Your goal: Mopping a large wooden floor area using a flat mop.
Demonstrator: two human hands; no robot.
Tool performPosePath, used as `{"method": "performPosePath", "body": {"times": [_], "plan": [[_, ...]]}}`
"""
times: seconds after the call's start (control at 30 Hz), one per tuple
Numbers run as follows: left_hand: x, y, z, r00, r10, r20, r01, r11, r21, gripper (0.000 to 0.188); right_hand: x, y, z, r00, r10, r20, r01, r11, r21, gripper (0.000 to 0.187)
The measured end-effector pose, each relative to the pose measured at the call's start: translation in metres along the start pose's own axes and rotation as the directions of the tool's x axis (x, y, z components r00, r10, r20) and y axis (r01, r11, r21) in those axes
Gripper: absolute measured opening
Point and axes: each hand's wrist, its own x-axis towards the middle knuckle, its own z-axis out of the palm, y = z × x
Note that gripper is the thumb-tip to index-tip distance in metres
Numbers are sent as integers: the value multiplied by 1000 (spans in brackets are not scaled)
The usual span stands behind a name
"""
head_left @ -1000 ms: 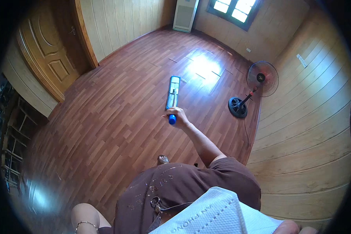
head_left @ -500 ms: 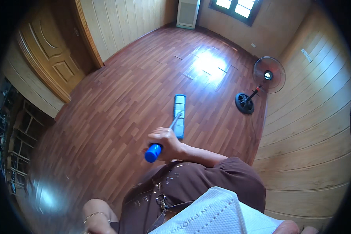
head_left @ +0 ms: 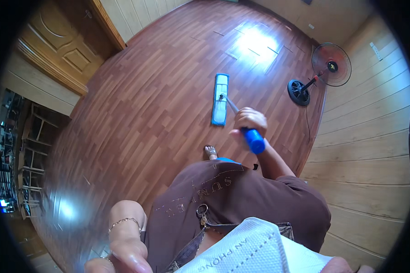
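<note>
Reddish-brown planks lie under our mop head; nearer us than it, our right hand wraps the blue grip; our left hand, spread or pinching we cannot tell, is to the mop head's left, and a fan to its right

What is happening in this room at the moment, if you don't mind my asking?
A person's right hand is closed around the blue grip of a mop. Its flat head rests on the wooden floor, ahead of a sandaled foot. The left hand is low at the picture's bottom edge, away from the mop; whether it holds anything can't be seen. A fan stands near the right-hand wall.
</note>
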Motion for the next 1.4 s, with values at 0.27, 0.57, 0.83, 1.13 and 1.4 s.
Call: {"method": "performPosePath", "body": {"times": [0.27, 0.57, 0.83, 1.13, 1.4], "plan": [[12, 32, -2, 926, -337, 171, -356, -624, 695, 15, -49, 65, -40, 907, 345, -239, -337, 938, 78, 26], [64, 77, 29, 525, -849, 53, -747, -430, 507, 14, -77, 166, -11, 860, 472, -195, -491, 869, -65, 18], [150, 158, -11, 793, -565, -229, -545, -825, 148, 19, -70, 235, 39, 822, 569, -11, -569, 822, 24, 14], [146, 185, -16, 848, -529, -36, -470, -718, -513, 71, 12, 114, 140, 772, 492, 403, -518, 854, -48, 31], [78, 179, -9, 925, -363, 113, -374, -922, 102, 27, 12, -2, 130, 765, -95, 637, -270, 851, 451, 37]]}}
